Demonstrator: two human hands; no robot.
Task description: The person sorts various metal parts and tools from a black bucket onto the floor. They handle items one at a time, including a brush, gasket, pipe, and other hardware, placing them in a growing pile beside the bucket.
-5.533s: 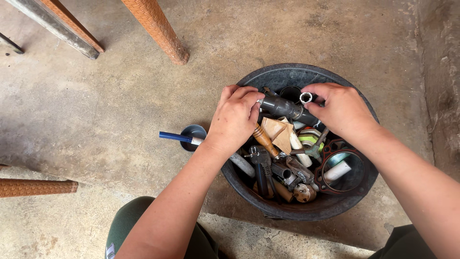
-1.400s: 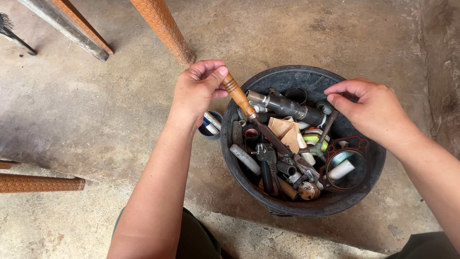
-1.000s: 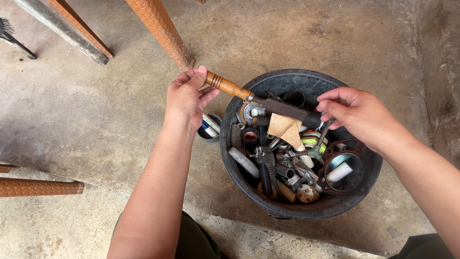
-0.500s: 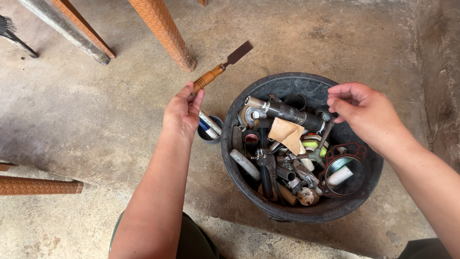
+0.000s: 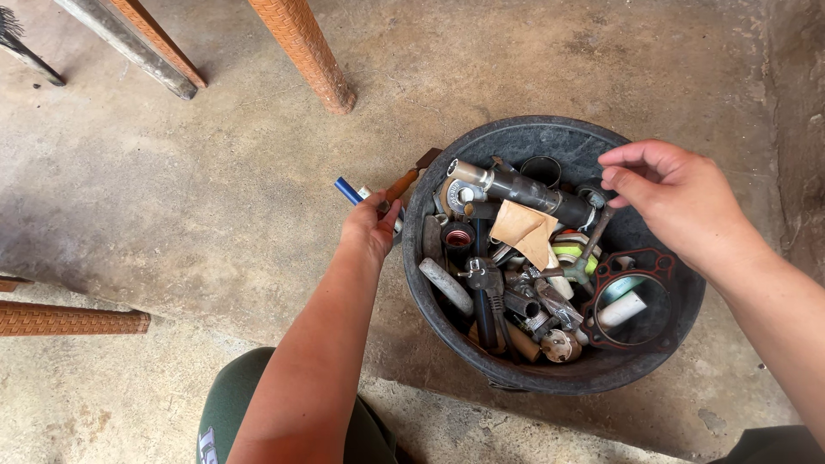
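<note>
A black round bucket (image 5: 516, 131) stands on the concrete floor, filled with several tools and parts: a black pipe with a metal end (image 5: 516, 185), a scrap of brown paper (image 5: 524, 228), pliers (image 5: 485, 283), a red gasket (image 5: 640, 296) and a white tube (image 5: 623, 309). My left hand (image 5: 369, 228) is low beside the bucket's left rim, gripping a flat-bladed tool with an orange wooden handle (image 5: 401, 182). A blue-handled tool (image 5: 348, 189) lies just beyond it. My right hand (image 5: 679, 202) hovers over the bucket's right side, fingers loosely apart and holding nothing.
A rusty orange leg (image 5: 305, 56) and a grey metal bar (image 5: 129, 43) stand at the back left. Another orange bar (image 5: 69, 322) lies at the left edge. My green-trousered knee (image 5: 232, 404) is at the bottom.
My left hand drew the wooden-handled tool out of the bucket, lifted it, then lowered it to the floor by the left rim. My right hand left the black pipe and rose slightly.
</note>
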